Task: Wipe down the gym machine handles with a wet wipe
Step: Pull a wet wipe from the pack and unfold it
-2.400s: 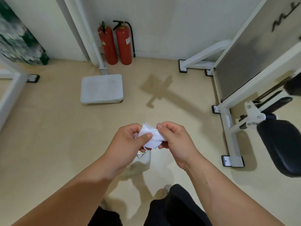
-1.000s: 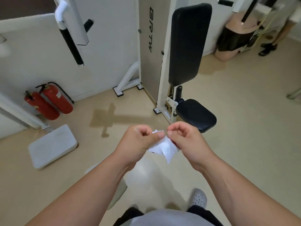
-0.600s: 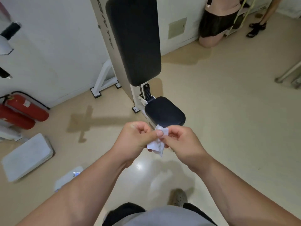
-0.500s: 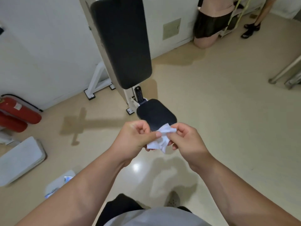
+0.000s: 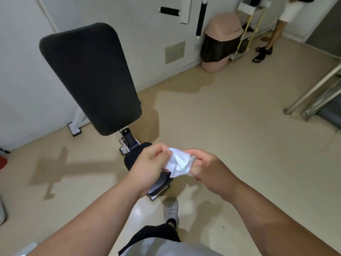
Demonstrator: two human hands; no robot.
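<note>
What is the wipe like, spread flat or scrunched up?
Scrunched up: the wipe hangs bunched and creased between the left hand and right hand, both pinching it.

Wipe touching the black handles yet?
Apart. Head view: wet wipe is pinched between left hand and right hand, well clear of the black handles near the wall.

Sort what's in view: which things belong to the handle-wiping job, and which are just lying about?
Job: wet wipe, pinched between left hand and right hand; horizontal handle and hanging handle on the machine, both untouched.
Lying about: pink bin, wall plate, metal rails.
</note>
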